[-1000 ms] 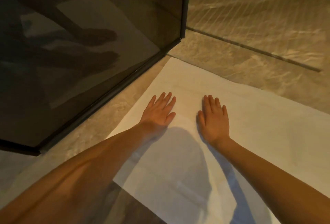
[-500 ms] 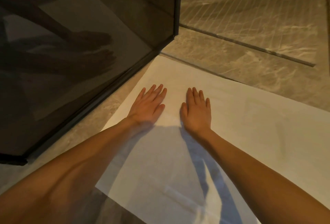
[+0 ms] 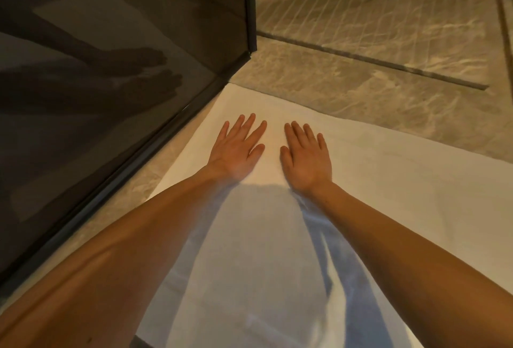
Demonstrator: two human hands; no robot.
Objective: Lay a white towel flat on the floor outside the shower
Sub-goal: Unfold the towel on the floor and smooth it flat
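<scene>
A white towel (image 3: 388,189) lies spread flat on the marble floor, its far left corner close to the foot of the dark glass shower panel. My left hand (image 3: 236,147) rests palm down on the towel near that corner, fingers apart. Beside it, a short gap to the right, my right hand (image 3: 306,157) also lies flat on the towel with fingers slightly spread. Neither hand holds anything. My forearms cast shadows over the towel's near part.
The dark glass shower panel (image 3: 111,70) with a black frame stands at the left and reflects my arms. Beige marble floor (image 3: 347,92) extends beyond the towel. A long drain slot (image 3: 388,64) crosses the grooved shower floor at the back.
Both hands have slid forward along the towel toward its far left corner and now lie closer together. The view has shifted with them.
</scene>
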